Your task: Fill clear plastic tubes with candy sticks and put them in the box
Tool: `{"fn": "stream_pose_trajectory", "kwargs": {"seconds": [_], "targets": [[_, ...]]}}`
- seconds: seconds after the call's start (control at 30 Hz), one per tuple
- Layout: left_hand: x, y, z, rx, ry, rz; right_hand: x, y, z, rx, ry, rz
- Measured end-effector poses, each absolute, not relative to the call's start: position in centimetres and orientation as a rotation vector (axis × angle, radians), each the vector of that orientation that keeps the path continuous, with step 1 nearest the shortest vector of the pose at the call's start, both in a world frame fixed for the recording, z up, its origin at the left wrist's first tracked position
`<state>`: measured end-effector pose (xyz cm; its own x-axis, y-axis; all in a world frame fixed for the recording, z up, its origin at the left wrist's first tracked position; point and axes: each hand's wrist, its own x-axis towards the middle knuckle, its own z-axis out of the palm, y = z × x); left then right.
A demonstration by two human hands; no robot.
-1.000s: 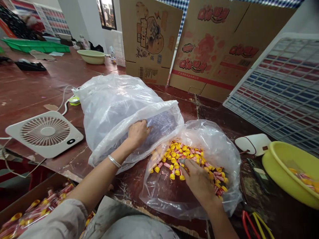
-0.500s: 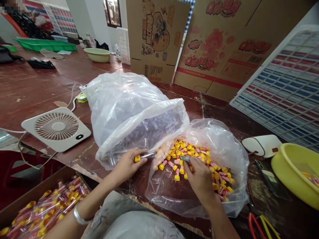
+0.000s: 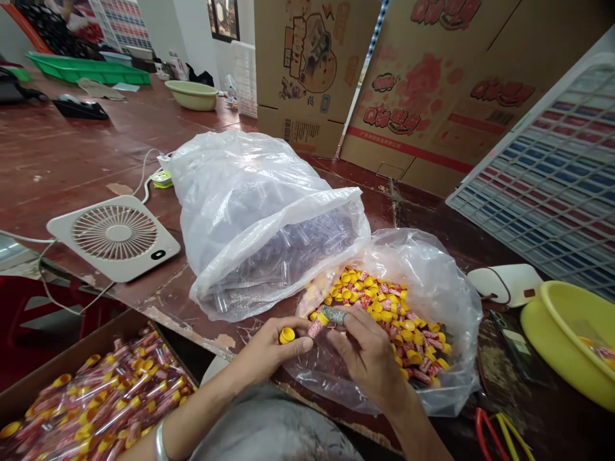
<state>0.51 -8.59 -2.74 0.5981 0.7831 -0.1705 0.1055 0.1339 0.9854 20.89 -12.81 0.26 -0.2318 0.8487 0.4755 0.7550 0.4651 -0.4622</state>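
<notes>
My left hand (image 3: 278, 349) is closed, its thumb and fingers around a small pink-and-white patterned tube with a yellow cap (image 3: 319, 324). A round yellow cap (image 3: 287, 335) also shows between its fingers. At the capped end, my right hand (image 3: 368, 349) pinches in with its index finger, which has a grey-green wrapping (image 3: 333, 314). Below and beyond the hands lies an open clear bag (image 3: 432, 282) with many yellow-capped pink tubes (image 3: 384, 307). A large white bag (image 3: 250, 186) of clear plastic tubes (image 3: 307, 240) lies behind my left hand.
A box of capped clear tubes (image 3: 115, 397) stands lower left, near a white fan (image 3: 115, 234). To the right are a yellow basin (image 3: 567, 346), a phone (image 3: 516, 346), red-and-yellow handles (image 3: 500, 435) and a white grid rack (image 3: 542, 173). Cardboard boxes (image 3: 408, 115) stand behind.
My left hand has moved right and toward me, away from the white bag's mouth. My right hand has moved left from the pile, and both hands now meet at a yellow-capped pink tube.
</notes>
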Motion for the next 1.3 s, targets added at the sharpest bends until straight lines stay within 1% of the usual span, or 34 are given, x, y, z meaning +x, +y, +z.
{"fn": "stream_pose_trajectory", "kwargs": {"seconds": [0.07, 0.13, 0.27, 0.33, 0.43, 0.53, 0.6, 0.67, 0.73, 0.83, 0.93, 1.0, 1.07, 1.13, 1.23, 1.3], "targets": [[0.8, -8.7, -2.7, 1.273, 0.785, 0.608, 20.7, -13.1, 0.2, -1.306, -2.105, 0.118], [1.2, -8.8, -2.6, 1.155, 0.720, 0.623, 20.3, -13.3, -0.2, -1.331, -2.130, -0.007], [2.2, -9.3, -2.3, 1.001, 0.634, 0.606, 19.1, -13.4, -1.5, -1.408, -2.026, -0.173], [2.6, -9.3, -2.1, 0.976, 0.618, 0.577, 18.7, -13.5, -2.0, -1.419, -1.985, -0.192], [2.7, -8.6, -2.0, 1.050, 0.595, 0.515, 19.2, -13.7, -2.1, -1.410, -2.049, -0.137], [2.1, -6.3, -1.9, 1.447, 0.790, 0.591, 21.9, -13.5, -1.7, -1.473, -2.115, -0.112], [1.4, -4.0, -2.0, 1.878, 1.083, 0.687, 24.3, -13.4, -1.7, -1.560, -2.044, -0.206], [0.9, -1.6, -2.4, 2.299, 1.295, 0.645, 26.2, -13.5, -1.9, -1.621, -2.053, -0.239], [0.6, 0.5, -2.9, 2.592, 1.299, 0.491, 26.9, -13.8, -2.6, -1.631, -2.215, -0.128], [0.3, 2.3, -3.9, 2.728, 1.196, 0.369, 26.2, -14.2, -4.0, -1.585, -2.460, 0.024], [-0.2, 2.5, -4.7, 2.712, 1.212, 0.409, 25.4, -14.2, -5.3, -1.575, -2.569, 0.004], [-1.0, 1.9, -4.7, 2.653, 1.241, 0.452, 25.3, -14.1, -5.9, -1.552, -2.538, -0.050], [-1.7, 0.8, -4.3, 2.441, 1.261, 0.544, 25.3, -13.9, -5.9, -1.514, -2.386, -0.099], [-2.0, -1.0, -3.6, 2.102, 1.202, 0.606, 25.1, -13.7, -5.5, -1.489, -2.131, -0.100], [-1.4, -4.2, -2.4, 1.642, 0.985, 0.558, 24.0, -13.6, -4.0, -1.470, -1.767, 0.091], [-0.6, -6.1, -1.9, 1.447, 0.869, 0.507, 23.0, -13.4, -2.9, -1.436, -1.665, 0.276]]}}
